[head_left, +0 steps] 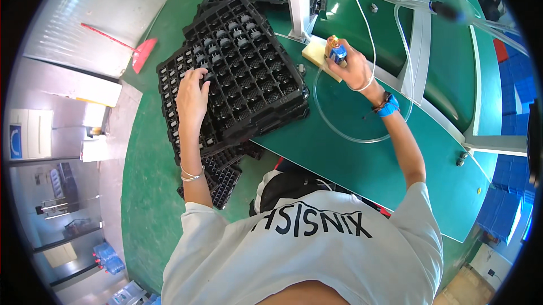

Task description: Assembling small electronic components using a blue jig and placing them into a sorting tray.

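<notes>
Left hand (193, 97) at a black tray (257, 100) — right hand (357, 67) clasping a blue-and-gold tool (338, 52).
Left fingertips bend at the tray's left side, gripping or not I cannot tell; grey parts (215, 57) lie just beyond — the tool is beside a yellow block (313, 55) near the counter's (305, 149) far edge.

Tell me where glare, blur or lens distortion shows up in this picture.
In the head view, pale streaks glare on the wall panel and white reflections mark the green belt; the black fitting on the tubes is smeared; toward the dark rim, edges bow, like the border of the green floor; the left hand and right hand look fairly clear.
</notes>
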A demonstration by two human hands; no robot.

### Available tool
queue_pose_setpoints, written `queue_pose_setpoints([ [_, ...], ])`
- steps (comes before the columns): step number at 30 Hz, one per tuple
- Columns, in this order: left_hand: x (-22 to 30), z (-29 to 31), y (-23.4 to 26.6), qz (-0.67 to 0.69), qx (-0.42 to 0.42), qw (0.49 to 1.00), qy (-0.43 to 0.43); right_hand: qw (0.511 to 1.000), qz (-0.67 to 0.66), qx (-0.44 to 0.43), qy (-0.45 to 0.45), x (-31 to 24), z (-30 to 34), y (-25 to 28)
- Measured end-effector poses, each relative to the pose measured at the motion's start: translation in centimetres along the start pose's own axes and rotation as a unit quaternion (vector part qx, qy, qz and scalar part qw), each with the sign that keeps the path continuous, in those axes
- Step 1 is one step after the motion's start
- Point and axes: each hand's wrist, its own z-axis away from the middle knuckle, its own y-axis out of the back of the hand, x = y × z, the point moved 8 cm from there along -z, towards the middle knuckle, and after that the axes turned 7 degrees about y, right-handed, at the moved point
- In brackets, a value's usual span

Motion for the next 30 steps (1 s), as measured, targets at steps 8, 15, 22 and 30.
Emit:
queue_pose_setpoints([
  [8,-0.3,-0.8,0.7,0.030,0.026,0.999,0.006,0.998,-0.048,0.012,0.039,-0.4,-0.1,0.1],
  [15,2.8,1.3,0.6,0.588,-0.155,0.787,0.103,0.998,-0.025,0.041,0.041,0.0,-0.3,0.3],
  [22,7.0,5.7,-0.9,0.743,-0.256,0.613,0.088,0.988,-0.113,0.100,-0.024,7.6,-2.6,0.8],
  [30,10.2,9.1,-2.0,0.720,-0.294,0.622,0.086,0.957,0.169,0.232,-0.042,14.0,-6.6,7.4],
])
